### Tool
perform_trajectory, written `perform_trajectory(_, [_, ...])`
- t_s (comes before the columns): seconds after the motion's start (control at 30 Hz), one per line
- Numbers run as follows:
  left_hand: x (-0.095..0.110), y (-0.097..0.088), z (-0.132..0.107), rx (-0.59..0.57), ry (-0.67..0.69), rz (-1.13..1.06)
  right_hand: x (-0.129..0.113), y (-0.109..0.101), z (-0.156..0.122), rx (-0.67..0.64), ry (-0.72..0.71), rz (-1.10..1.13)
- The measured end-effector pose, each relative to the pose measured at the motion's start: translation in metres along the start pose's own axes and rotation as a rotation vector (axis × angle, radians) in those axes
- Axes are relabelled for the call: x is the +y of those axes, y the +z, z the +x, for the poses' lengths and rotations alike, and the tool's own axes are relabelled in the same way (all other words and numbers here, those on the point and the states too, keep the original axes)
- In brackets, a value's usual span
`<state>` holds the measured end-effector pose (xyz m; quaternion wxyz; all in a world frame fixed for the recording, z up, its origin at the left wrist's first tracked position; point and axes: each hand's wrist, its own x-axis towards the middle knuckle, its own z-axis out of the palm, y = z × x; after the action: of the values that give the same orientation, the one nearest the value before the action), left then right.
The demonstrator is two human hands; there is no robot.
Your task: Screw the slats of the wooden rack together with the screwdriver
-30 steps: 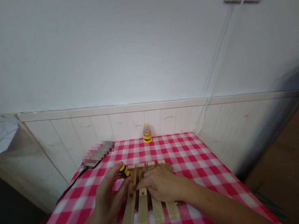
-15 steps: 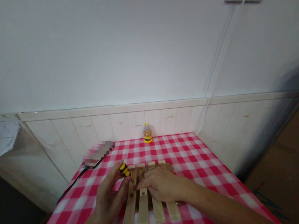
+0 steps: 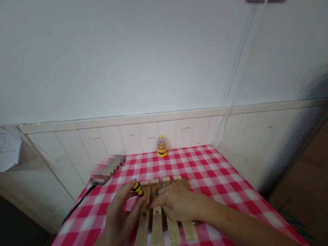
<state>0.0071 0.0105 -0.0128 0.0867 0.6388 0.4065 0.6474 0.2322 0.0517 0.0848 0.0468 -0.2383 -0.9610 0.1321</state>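
Observation:
A yellow-and-black screwdriver [image 3: 138, 189] sits between the thumb and fingers of my left hand [image 3: 120, 213]. Its tip points down toward the leftmost of several pale wooden bars [image 3: 142, 233]; the tip itself is hidden behind my thumb. My right hand [image 3: 175, 201] lies across the middle bars, with its fingertips beside the leftmost bar and pressing down on the wood. The bars are laid over a darker wooden board [image 3: 185, 183], which shows between them and at the back. Dark screw heads [image 3: 157, 212] show on the left bars.
A red-and-white checked cloth [image 3: 218, 190] covers the table. A clear container with a yellow base [image 3: 162, 147] stands at the back against the panelled wall [image 3: 139, 140]. At the left edge lies a blurred-out flat object [image 3: 108, 170] with a black cord. A brown board [image 3: 309, 183] leans at right.
The screwdriver has tilted and shifted slightly right within my left fingers, and the left thumb has moved a little to the right. My right hand stays in place.

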Motion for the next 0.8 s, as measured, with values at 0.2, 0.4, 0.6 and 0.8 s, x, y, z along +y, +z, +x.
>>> perform_trajectory(0.2, [-0.003,0.0,0.001,-0.004,-0.048,0.028,0.001,0.003,-0.001,0.017,-0.001,-0.024])
perform_trajectory(0.4, [0.0,-0.002,-0.001,0.01,-0.135,-0.033,0.004,0.005,0.0,0.04,0.006,0.007])
perform_trajectory(0.6, [0.002,-0.003,-0.001,-0.007,-0.164,-0.066,0.005,0.005,0.0,0.032,-0.004,0.012])
perform_trajectory(0.8, [0.008,-0.007,0.004,0.075,-0.096,-0.075,0.001,0.002,-0.001,0.02,0.016,0.024])
